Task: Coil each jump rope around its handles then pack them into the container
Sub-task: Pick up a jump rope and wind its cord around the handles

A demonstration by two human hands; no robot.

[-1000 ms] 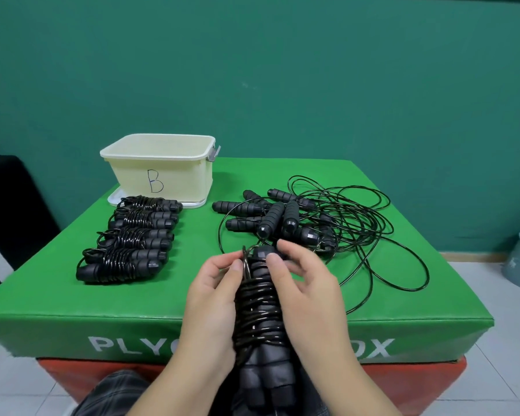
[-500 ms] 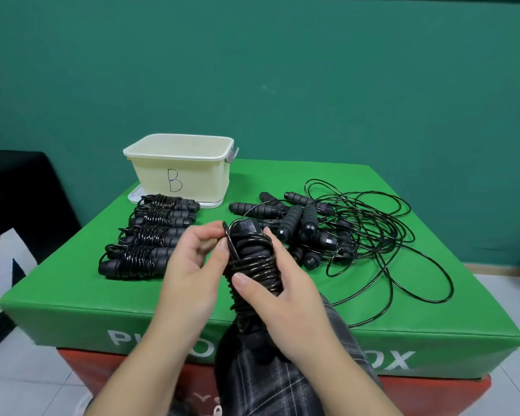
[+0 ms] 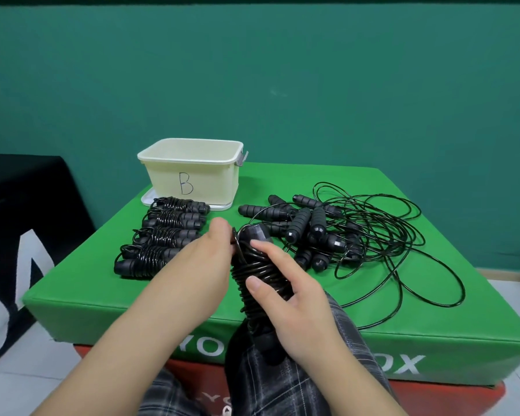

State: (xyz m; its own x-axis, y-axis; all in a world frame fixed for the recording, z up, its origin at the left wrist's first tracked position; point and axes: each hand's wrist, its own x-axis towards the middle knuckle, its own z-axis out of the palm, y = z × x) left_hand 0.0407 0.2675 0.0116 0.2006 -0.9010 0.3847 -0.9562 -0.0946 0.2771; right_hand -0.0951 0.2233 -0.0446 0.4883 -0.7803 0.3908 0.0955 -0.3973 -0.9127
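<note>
A coiled rope [image 3: 257,273] is gripped upright by the right hand [image 3: 294,298], thumb across the coils. Its loose end is pinched at the top by the left hand [image 3: 204,265]. Finished bundles [image 3: 159,238] lie beyond the left hand, before the container [image 3: 192,172]; uncoiled ropes [image 3: 357,232] lie beyond the right.

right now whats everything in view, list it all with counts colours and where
container: one, cream, marked B, back left of the box top, on a white lid
coiled jump ropes: about five, black, in a row in front of the container
uncoiled jump ropes: several, black, tangled heap on the right
held jump rope: one, black, nearly wound, near edge
plyo box: one, green top over a red base
wall: teal, behind
left hand: pinches the cord end at the top
right hand: grips the wound handles
</note>
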